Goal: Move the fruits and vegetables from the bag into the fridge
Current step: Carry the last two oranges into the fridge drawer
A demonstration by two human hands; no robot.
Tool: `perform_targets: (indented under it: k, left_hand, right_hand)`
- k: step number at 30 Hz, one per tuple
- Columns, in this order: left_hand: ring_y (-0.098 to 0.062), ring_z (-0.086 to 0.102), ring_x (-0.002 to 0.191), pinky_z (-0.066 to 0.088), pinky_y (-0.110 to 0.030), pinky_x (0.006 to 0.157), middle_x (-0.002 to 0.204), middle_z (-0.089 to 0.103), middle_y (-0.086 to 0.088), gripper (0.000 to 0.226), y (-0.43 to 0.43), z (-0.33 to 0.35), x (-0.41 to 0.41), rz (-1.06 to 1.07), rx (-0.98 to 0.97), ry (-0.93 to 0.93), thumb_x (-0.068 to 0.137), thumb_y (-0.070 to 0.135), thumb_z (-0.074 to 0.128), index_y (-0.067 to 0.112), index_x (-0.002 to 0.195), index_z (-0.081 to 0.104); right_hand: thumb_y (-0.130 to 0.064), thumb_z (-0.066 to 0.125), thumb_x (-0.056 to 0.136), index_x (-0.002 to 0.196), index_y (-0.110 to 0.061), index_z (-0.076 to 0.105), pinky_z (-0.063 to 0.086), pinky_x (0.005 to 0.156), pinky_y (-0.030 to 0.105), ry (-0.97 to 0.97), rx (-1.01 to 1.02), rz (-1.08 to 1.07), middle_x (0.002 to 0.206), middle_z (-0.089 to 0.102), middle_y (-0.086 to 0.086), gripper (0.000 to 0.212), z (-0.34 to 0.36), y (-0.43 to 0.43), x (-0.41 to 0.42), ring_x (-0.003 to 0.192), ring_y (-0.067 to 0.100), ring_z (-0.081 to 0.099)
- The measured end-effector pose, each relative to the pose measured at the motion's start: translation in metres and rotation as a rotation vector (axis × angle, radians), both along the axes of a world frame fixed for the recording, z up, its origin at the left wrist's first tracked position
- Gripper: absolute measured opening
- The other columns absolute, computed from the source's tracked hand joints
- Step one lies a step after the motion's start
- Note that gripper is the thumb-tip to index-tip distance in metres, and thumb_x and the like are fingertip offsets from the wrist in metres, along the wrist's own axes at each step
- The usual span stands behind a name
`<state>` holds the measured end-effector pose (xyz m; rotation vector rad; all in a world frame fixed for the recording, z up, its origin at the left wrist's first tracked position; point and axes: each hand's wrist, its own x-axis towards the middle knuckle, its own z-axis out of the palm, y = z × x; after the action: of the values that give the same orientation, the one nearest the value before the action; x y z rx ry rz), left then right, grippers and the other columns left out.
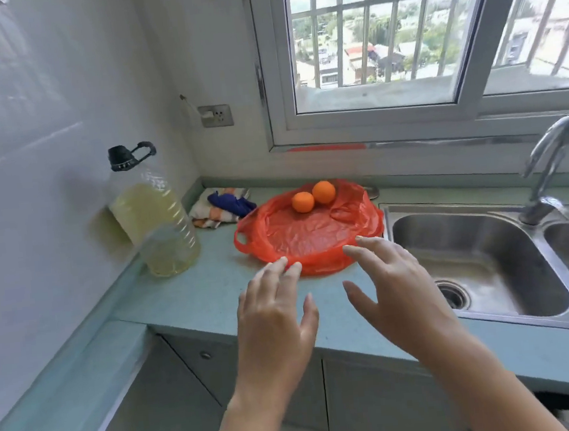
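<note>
Oranges (314,196), two, touching, lay at the bag's (312,233) far rim on the counter (194,299). Both hands spread wide, empty. Left hand (275,319) touched the near rim; right hand (396,288) hovered nearer the fruit.

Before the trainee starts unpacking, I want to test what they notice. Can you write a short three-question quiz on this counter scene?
1. True or false: the left hand is holding an orange.
2. How many oranges lie on the red bag?
3. What stands left of the bag? A) kettle B) oil bottle C) pot

Key:
1. False. Both the left hand and the right hand are open and empty, with the left fingertips at the bag's near edge.
2. Two: the front orange and the back orange, side by side at the far edge.
3. B
</note>
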<state>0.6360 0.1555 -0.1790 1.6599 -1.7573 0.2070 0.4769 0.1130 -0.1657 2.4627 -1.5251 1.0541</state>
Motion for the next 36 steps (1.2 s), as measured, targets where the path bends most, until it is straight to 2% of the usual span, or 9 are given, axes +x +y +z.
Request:
perform_targets:
  k: [5, 16, 25, 30, 33, 36]
  left_hand:
    - [-0.026, 0.056, 0.110, 0.043, -0.040, 0.092, 0.117, 0.062, -0.007, 0.045, -0.068, -0.020, 0.027, -0.052, 0.053, 0.043, 0.081, 0.034, 0.042, 0.011, 0.115, 0.060]
    - [-0.027, 0.060, 0.103, 0.047, -0.042, 0.089, 0.111, 0.064, -0.008, 0.041, -0.254, -0.064, 0.062, -0.130, 0.136, 0.095, 0.078, 0.030, 0.044, 0.010, 0.106, 0.065]
    - [-0.026, 0.058, 0.107, 0.040, -0.035, 0.090, 0.115, 0.063, -0.007, 0.046, -0.373, -0.103, 0.075, -0.088, 0.308, 0.132, 0.078, 0.036, 0.042, 0.012, 0.111, 0.063]
    - [-0.029, 0.054, 0.112, 0.038, -0.038, 0.094, 0.122, 0.059, -0.009, 0.053, -0.429, -0.130, 0.074, -0.081, 0.400, 0.180, 0.078, 0.041, 0.039, 0.011, 0.116, 0.061]
    - [-0.029, 0.054, 0.112, 0.039, -0.039, 0.095, 0.122, 0.058, -0.009, 0.053, -0.458, -0.146, 0.071, -0.074, 0.430, 0.211, 0.078, 0.042, 0.043, 0.010, 0.116, 0.060]
    - [-0.025, 0.046, 0.120, 0.034, -0.037, 0.100, 0.130, 0.053, -0.006, 0.044, -0.479, -0.157, 0.068, -0.079, 0.471, 0.217, 0.082, 0.030, 0.060, 0.012, 0.123, 0.055]
  right_hand:
    - [-0.016, 0.077, 0.070, 0.111, -0.005, 0.064, 0.048, 0.083, 0.044, 0.004, 0.090, -0.047, 0.111, 0.063, 0.016, 0.045, -0.018, -0.065, 0.016, 0.102, 0.037, 0.060]
    - [-0.015, 0.077, 0.069, 0.110, -0.004, 0.064, 0.049, 0.085, 0.050, -0.012, 0.160, -0.098, 0.111, 0.063, 0.018, 0.045, -0.054, -0.244, 0.042, 0.104, 0.037, 0.059]
    - [-0.017, 0.079, 0.065, 0.110, -0.004, 0.064, 0.052, 0.080, 0.047, 0.062, 0.294, -0.135, 0.109, 0.064, 0.016, 0.049, -0.099, -0.362, 0.046, 0.101, 0.037, 0.060]
    - [-0.017, 0.080, 0.064, 0.111, -0.005, 0.063, 0.052, 0.079, 0.047, 0.065, 0.337, -0.144, 0.110, 0.063, 0.017, 0.052, -0.125, -0.413, 0.040, 0.101, 0.037, 0.060]
    - [-0.019, 0.079, 0.064, 0.115, -0.005, 0.061, 0.051, 0.081, 0.046, 0.075, 0.364, -0.158, 0.114, 0.062, 0.017, 0.055, -0.141, -0.438, 0.037, 0.105, 0.037, 0.058]
    - [-0.017, 0.078, 0.065, 0.117, -0.005, 0.060, 0.049, 0.083, 0.045, 0.058, 0.392, -0.170, 0.118, 0.060, 0.019, 0.056, -0.155, -0.460, 0.036, 0.108, 0.037, 0.056]
